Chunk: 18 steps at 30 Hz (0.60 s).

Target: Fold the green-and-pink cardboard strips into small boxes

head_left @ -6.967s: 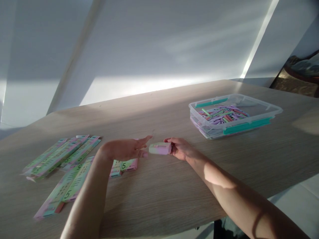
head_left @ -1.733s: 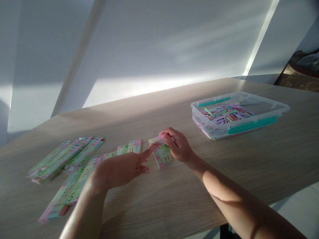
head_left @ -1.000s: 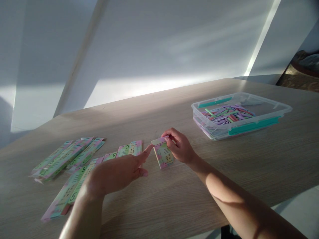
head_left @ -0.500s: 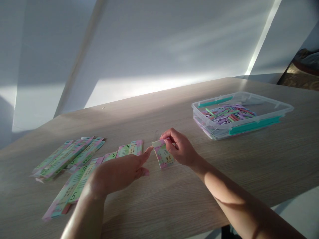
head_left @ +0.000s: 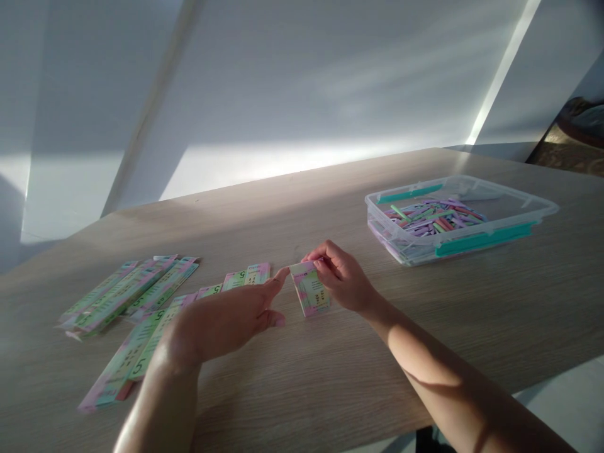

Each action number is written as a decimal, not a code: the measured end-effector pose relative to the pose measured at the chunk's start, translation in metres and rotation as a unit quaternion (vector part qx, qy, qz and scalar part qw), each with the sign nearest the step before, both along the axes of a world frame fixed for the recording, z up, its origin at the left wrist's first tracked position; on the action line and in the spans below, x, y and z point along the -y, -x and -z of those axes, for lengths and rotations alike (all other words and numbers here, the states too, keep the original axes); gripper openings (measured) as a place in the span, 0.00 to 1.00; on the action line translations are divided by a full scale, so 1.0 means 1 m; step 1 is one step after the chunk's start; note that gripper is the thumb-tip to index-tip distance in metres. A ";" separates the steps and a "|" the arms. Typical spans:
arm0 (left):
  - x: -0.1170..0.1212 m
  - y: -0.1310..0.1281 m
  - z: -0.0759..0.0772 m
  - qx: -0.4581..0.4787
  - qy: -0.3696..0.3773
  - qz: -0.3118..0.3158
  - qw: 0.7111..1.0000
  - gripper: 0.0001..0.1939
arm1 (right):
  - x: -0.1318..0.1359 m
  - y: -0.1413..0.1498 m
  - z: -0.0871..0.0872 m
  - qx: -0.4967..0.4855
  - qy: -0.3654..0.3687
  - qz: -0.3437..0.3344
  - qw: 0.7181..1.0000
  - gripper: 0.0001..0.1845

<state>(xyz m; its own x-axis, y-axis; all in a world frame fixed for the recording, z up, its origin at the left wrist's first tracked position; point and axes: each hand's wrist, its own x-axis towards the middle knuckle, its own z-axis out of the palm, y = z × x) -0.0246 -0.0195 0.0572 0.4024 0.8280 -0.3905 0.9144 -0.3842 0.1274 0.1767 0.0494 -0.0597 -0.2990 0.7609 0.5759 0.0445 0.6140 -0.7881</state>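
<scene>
Well, taking the person's seat as six o'clock, two bare hands sit closest to me, over a wood-grain table [head_left: 302,402]; the right hand [head_left: 342,277] is clenched on one pastel card [head_left: 310,296], its fingers [head_left: 321,264] pinching the card's top end, while the card's lower end rests on the tabletop at about twelve o'clock from the seat; the left hand [head_left: 221,330] is open and holds nothing, its index finger [head_left: 282,273] stretched out just beside the card's top corner, though I can't tell whether they touch.

Past that hand, around eleven o'clock, lie three short printed pieces [head_left: 245,277] in a row, one showing a 5; two long green-and-pink strips [head_left: 141,349], also marked 5, lie at about nine o'clock, partly behind the left wrist; at least three more strips [head_left: 127,292] lie slantwise beyond them, around ten o'clock.

Farther off, at about two o'clock, sits one clear plastic box [head_left: 415,248] with two teal latches [head_left: 484,239], holding a heap of pastel sticks [head_left: 436,216], too many to count; beyond the table stands a pale wall [head_left: 302,82], streaked with sunlight.
</scene>
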 end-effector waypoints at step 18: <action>0.004 -0.015 -0.003 -0.087 0.039 -0.001 0.995 0.36 | 0.007 0.003 0.001 -0.030 -0.031 0.001 0.999 0.09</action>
